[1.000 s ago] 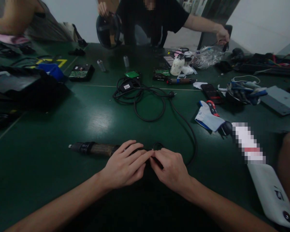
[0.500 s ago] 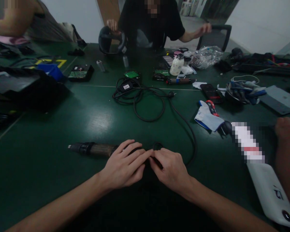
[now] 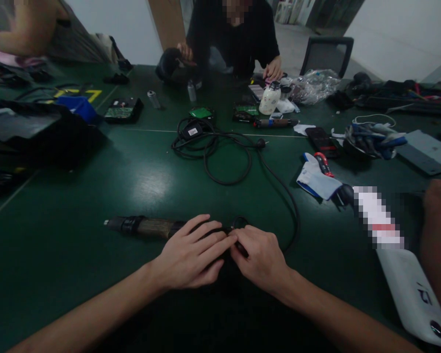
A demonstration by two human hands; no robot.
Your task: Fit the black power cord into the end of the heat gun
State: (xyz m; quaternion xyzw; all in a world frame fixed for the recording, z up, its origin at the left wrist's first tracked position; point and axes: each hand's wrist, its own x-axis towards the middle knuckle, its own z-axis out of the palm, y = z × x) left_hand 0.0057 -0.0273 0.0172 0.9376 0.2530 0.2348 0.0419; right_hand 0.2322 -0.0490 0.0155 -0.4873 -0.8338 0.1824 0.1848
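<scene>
A dark electric screwdriver (image 3: pixel 154 227) lies on the green table, its metal tip to the left. My left hand (image 3: pixel 193 250) is palm down over its rear end, the long fingers draped across it and the thumb on the near side; much of the grip is hidden. My right hand (image 3: pixel 260 250) is closed in a pinch at the screwdriver's tail, where the black cable (image 3: pixel 297 215) runs in under it. The fingertips of both hands meet there, covering what lies between. A small dark loop (image 3: pixel 239 222) shows just behind the right fingers.
Coiled cable with a black adapter (image 3: pixel 191 131) and plug (image 3: pixel 260 143) lies ahead. Beyond are circuit boards (image 3: pixel 201 113), a second screwdriver (image 3: pixel 279 123) and a bottle (image 3: pixel 270 98). At right are a glove (image 3: pixel 318 179) and a white device (image 3: pixel 411 289). Across the table sits a co-worker (image 3: pixel 238 44).
My hands stay at the screwdriver's tail, with only slight finger shifts. The co-worker opposite has lowered one hand to the table and tilted the dark headset-like object in the other.
</scene>
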